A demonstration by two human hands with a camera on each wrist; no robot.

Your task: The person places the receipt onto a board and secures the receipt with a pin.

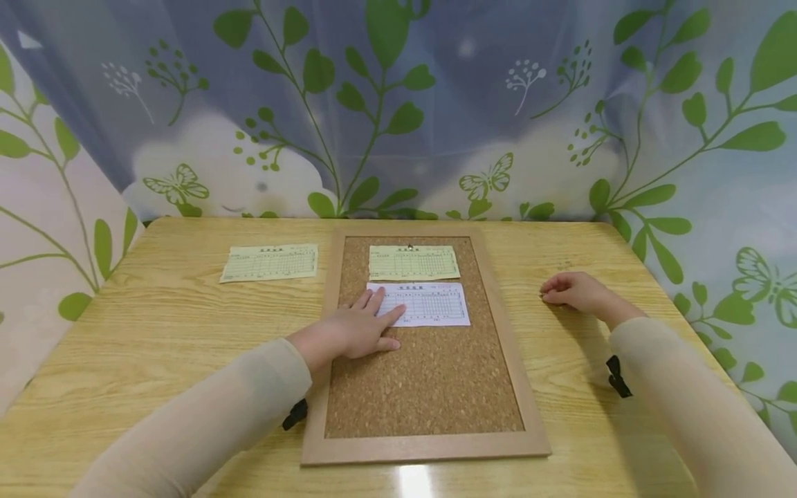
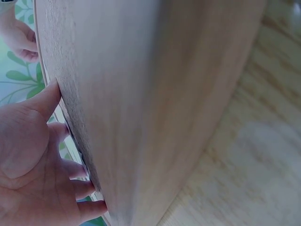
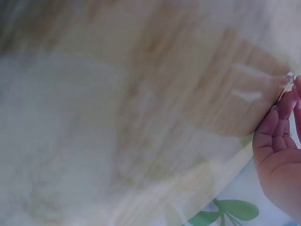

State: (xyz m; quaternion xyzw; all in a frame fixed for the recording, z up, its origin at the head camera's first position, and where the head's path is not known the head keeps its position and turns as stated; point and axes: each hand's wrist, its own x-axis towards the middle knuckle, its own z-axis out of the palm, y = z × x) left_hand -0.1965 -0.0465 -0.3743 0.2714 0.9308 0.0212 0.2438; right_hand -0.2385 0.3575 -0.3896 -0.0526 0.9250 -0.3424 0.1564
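Note:
My left hand point(image 1: 356, 330) lies with spread, straight fingers on the left part of a white printed form slip point(image 1: 436, 304). The slip sits on a wood-framed cork board point(image 1: 423, 387), just below a yellow-green form slip point(image 1: 429, 264) that has a small shiny pin point(image 1: 410, 247) at its top edge. To the right of the board, my right hand point(image 1: 578, 290) is low over the table, its thumb and fingertips pinching a tiny shiny pin point(image 3: 290, 76). Most of that pin is hidden by the fingers.
Another yellow-green slip point(image 1: 270, 263) lies on the wooden table point(image 1: 156, 325) left of the board. Several tiny pins point(image 1: 564, 264) are scattered just beyond my right hand. A leaf-patterned curtain point(image 1: 423, 138) hangs along the table's far edge.

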